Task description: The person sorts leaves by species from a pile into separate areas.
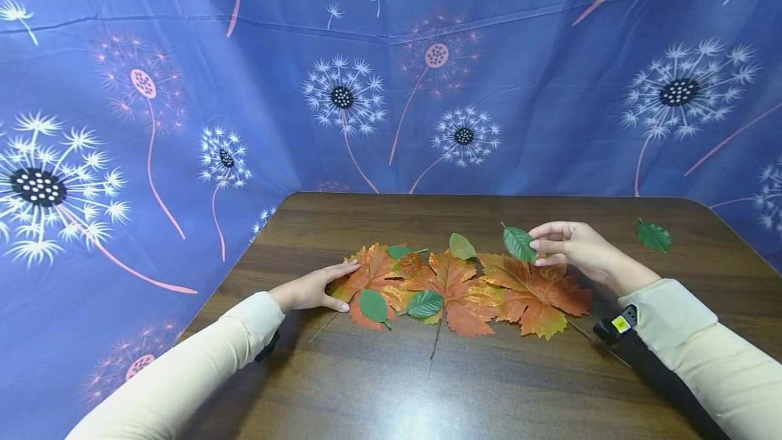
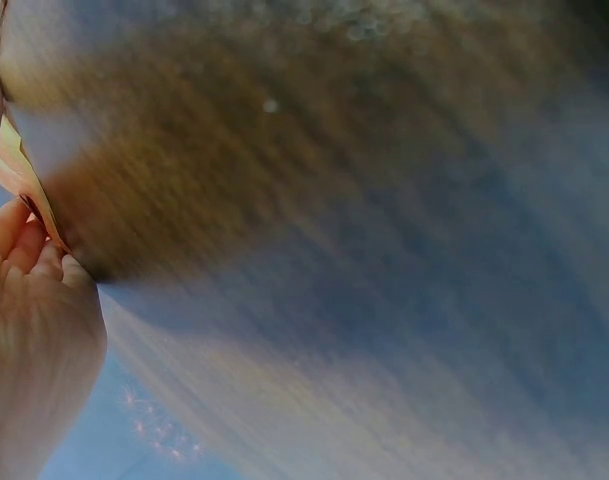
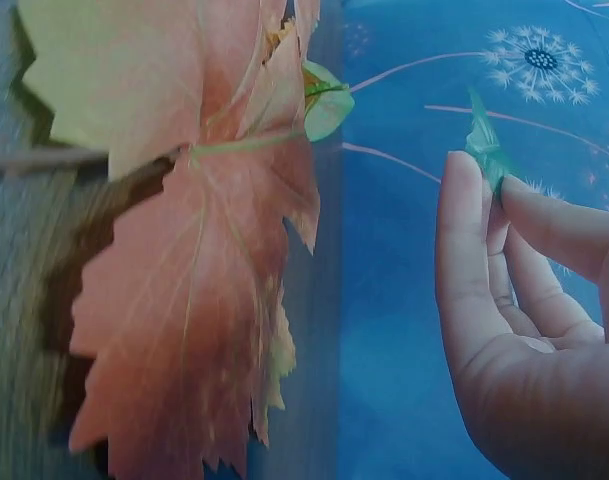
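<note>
My right hand (image 1: pixel 577 250) pinches a small green leaf (image 1: pixel 518 244) by its edge, between thumb and fingertips. In the right wrist view the green leaf (image 3: pixel 486 145) stands up from the fingertips, apart from the large orange leaf (image 3: pixel 204 230). The right orange maple-like leaf (image 1: pixel 537 294) lies below that hand. At the left end of the row my left hand (image 1: pixel 314 288) touches the left orange leaf (image 1: pixel 373 269), thumb and fingers spread at its edge. A middle orange leaf (image 1: pixel 452 284) lies between them. Two green leaves, one smooth (image 1: pixel 373 305) and one veined (image 1: pixel 424 304), lie on top.
A lone green leaf (image 1: pixel 654 235) lies at the back right of the brown wooden table (image 1: pixel 342 386). Behind the row are a yellowish-green leaf (image 1: pixel 462 246) and a partly covered green leaf (image 1: pixel 400 252). A blue dandelion-print cloth (image 1: pixel 519 73) hangs behind the table.
</note>
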Demonstrator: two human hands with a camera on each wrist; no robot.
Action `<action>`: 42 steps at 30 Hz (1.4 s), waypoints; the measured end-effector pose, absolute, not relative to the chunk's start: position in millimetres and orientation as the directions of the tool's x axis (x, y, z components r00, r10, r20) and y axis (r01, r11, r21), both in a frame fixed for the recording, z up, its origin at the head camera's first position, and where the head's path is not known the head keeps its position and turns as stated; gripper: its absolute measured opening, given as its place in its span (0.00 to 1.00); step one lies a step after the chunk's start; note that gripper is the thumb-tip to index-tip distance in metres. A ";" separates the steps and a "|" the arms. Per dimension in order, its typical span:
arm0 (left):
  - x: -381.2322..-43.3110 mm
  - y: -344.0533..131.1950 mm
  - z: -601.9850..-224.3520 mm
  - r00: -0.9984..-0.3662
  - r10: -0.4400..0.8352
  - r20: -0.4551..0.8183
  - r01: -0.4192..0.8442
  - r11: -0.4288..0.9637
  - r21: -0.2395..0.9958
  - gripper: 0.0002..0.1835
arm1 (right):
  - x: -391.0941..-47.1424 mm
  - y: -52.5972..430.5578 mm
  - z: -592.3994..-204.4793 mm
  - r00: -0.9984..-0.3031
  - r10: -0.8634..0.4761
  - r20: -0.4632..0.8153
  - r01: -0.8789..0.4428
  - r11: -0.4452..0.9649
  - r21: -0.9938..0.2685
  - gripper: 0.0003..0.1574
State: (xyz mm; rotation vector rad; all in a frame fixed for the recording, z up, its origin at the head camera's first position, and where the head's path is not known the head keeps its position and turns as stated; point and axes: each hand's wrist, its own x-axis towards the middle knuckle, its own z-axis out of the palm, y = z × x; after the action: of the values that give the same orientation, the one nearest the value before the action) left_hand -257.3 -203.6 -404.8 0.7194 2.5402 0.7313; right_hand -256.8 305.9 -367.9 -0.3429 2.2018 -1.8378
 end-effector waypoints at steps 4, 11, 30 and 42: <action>-256.0 -203.6 -404.2 -0.787 0.576 -0.222 0.373 0.730 0.573 0.48 | -256.3 311.8 -366.9 -0.942 -0.335 -0.030 -0.024 0.156 -0.987 0.10; -256.4 -204.6 -404.7 -0.788 0.575 -0.222 0.371 0.730 0.575 0.47 | -255.1 323.2 -363.9 -0.953 -0.301 -0.043 -0.018 0.195 -0.981 0.11; -257.1 -206.7 -399.6 -0.786 0.579 -0.216 0.387 0.733 0.559 0.47 | -258.0 349.9 -368.6 -0.968 -0.238 -0.077 0.022 0.226 -0.974 0.11; -254.8 -208.3 -404.7 -0.789 0.573 -0.221 0.376 0.735 0.563 0.47 | -262.4 367.8 -365.8 -0.977 -0.190 -0.093 0.039 0.271 -0.962 0.13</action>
State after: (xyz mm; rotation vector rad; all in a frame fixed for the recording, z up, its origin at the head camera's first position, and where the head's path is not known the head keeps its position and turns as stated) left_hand -254.8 -208.3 -404.7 0.7310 2.5547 0.7113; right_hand -262.4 367.8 -365.8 -0.1420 2.3459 -1.7847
